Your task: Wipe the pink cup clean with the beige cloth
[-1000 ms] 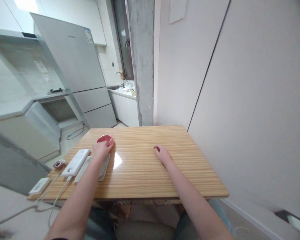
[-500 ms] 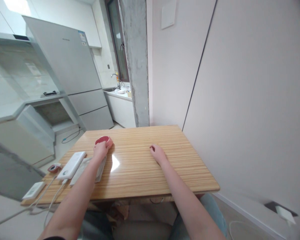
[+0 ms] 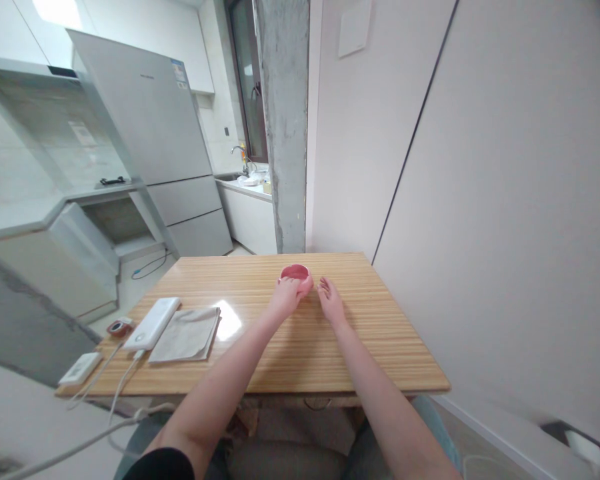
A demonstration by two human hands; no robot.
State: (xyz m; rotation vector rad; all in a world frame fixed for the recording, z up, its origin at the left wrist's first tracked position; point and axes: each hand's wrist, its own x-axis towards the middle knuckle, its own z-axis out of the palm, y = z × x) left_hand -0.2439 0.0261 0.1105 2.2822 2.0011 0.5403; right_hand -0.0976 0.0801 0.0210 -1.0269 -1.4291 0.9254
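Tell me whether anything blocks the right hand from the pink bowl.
Nothing visible does. Only a narrow strip of tabletop shows between the right hand and the pink bowl. The left hand grips the bowl's near-left side, away from that gap.

left sleeve [image 3: 161,463]: plain black, curved edge | both forearms [image 3: 234,365]: bare | left hand [image 3: 286,297], right hand [image 3: 332,305]: bare | trousers [image 3: 437,421]: blue

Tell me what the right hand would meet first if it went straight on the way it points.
Probably the bowl: the right hand points forward and slightly left, close beside it. Depth is unclear, so it might slip past.
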